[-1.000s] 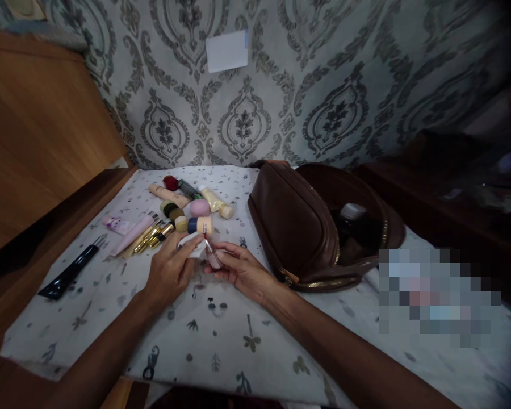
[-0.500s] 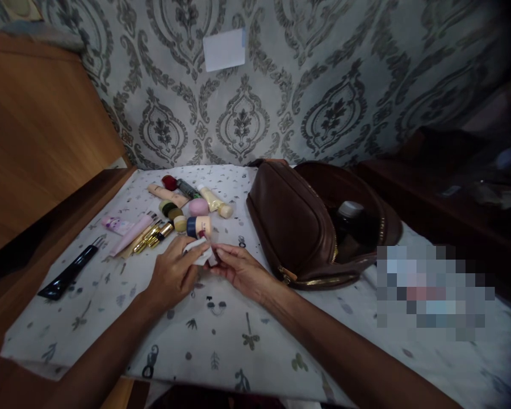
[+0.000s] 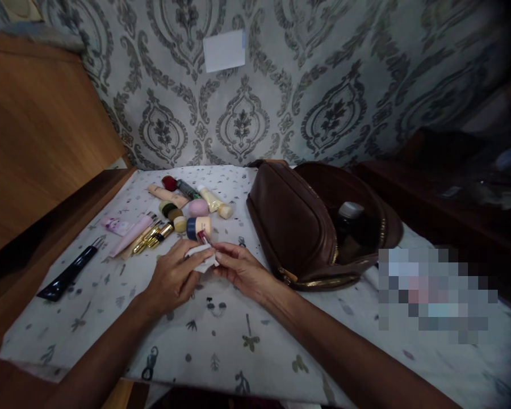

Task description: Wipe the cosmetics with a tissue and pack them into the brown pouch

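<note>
My left hand [image 3: 172,275] is closed on a folded white wipe [image 3: 201,260], pressing it against a small slim tube [image 3: 202,237] with a dark red end. My right hand [image 3: 243,274] pinches the near part of this tube, mostly hidden by fingers and wipe. The red end points away from me, just in front of a jar [image 3: 199,226] with a dark blue band. Gold lipstick-like tubes [image 3: 153,237], a pink tube [image 3: 132,234] and a pink rounded item [image 3: 198,207] lie around the jar.
To the right stands an unzipped brown leather bag [image 3: 287,218] with a white-capped bottle [image 3: 350,213] inside. A black tube [image 3: 70,272] lies at the left on the patterned cloth [image 3: 187,352]. A wooden panel [image 3: 38,108] borders the left side; a blurred patch covers something at right.
The small tube's red end shows more above my fingers. The wipe has shifted slightly right, toward my right fingertips. The surrounding things have stayed put.
</note>
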Motion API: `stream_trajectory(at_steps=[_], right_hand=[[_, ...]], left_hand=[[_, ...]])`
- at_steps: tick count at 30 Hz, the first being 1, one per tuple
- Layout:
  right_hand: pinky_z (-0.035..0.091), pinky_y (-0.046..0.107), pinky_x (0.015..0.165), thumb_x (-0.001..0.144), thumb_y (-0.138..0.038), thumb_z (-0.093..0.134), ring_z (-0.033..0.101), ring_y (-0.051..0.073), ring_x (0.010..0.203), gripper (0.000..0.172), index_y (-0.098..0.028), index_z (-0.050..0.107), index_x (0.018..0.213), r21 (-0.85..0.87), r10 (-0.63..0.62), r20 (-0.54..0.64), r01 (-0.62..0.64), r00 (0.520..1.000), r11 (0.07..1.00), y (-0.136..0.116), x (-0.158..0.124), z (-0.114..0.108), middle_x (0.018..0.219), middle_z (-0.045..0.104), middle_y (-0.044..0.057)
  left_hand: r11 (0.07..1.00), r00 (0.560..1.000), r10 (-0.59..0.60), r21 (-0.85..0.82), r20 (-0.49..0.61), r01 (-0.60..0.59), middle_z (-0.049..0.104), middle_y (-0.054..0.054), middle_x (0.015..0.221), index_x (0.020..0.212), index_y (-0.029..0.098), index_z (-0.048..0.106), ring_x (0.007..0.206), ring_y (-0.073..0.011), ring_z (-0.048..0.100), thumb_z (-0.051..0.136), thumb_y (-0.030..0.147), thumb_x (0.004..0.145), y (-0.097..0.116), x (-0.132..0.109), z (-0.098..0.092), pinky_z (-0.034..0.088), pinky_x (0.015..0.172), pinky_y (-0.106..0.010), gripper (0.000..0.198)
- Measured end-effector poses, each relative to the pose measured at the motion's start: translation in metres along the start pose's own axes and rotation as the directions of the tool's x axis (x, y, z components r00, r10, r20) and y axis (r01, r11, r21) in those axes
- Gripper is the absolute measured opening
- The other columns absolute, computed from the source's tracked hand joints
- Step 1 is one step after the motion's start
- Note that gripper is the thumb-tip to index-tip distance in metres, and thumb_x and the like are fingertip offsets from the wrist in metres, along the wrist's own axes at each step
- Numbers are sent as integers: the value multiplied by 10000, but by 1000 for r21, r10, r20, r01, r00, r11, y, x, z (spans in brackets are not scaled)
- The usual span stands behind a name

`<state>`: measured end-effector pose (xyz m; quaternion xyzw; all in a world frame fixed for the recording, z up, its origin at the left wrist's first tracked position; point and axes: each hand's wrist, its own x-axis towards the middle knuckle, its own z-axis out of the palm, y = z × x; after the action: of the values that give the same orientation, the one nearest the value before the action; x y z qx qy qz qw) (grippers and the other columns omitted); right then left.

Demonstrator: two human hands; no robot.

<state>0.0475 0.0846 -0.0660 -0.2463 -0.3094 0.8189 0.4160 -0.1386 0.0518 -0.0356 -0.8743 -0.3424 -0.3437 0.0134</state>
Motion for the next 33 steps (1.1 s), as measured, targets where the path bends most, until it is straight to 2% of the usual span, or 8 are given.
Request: stream_trajectory(at_steps=[3,9,13,16,21,24,28,33], right_hand=[[465,197,646,577,-282,914,600,77,689,422,-179,737,945,-45,-8,8,9,1000,999,1,-1,0,777,685,-24],[474,291,811,535,-219,909,624,107,753,583,-221,700,1079,-164,-18,71,30,997,986,4,-1,1,826,692,-28],[459,289,809,539,-219,903,598,98,723,642,-218,685,1143,-205,-54,46,62,997,977,5,1,0,780,649,-54],[464,299,832,519,-194,900,617,120,780,681,-204,671,1160,-207,-83,26,86,996,974,6,3,-3,836,666,-37],[479,277,724,502,-238,892,615,124,727,739,-200,637,1195,-340,-105,20,106,994,935,7,5,-7,863,651,-32],[468,274,713,541,-271,873,580,118,709,676,-201,646,1173,-458,-154,61,165,986,873,8,6,-7,814,618,-43],[451,291,728,590,-343,859,550,130,723,597,-189,664,1133,-510,-161,132,206,978,835,11,3,-5,808,603,-33],[436,302,774,538,-461,883,550,125,739,671,-212,678,1127,-471,-110,181,185,977,863,10,-1,-3,833,614,-32]], left_hand=[[997,997,-53,52,-53,56,582,-121,1153,1314,199,574,1038,-241,579,457,68,879,-3,0,0,509,865,-376,469],[980,983,-135,131,-127,152,555,-106,1134,1309,209,573,1037,-237,573,451,84,891,-5,-1,0,506,858,-371,453],[996,996,-69,58,-62,72,553,-114,1165,1314,205,557,1062,-241,556,461,50,876,-2,-1,0,496,875,-385,475],[998,999,-19,-62,29,20,542,-109,1196,1367,239,517,1098,-238,542,468,31,864,1,0,-1,492,890,-381,547],[991,997,5,-136,73,5,536,-91,1193,1369,264,521,1103,-219,540,442,-1,844,2,0,-1,490,892,-358,594],[1000,999,-8,-19,37,9,538,-99,1182,1311,238,572,1082,-229,548,455,23,852,1,-1,0,496,868,-361,520],[984,993,-92,149,-78,103,536,-117,1178,1241,194,619,1087,-239,564,445,80,887,0,-1,-2,504,884,-369,411],[960,955,-245,96,-168,263,601,-88,1217,1167,240,659,1127,-259,608,462,278,929,-21,-12,2,537,903,-380,311]])
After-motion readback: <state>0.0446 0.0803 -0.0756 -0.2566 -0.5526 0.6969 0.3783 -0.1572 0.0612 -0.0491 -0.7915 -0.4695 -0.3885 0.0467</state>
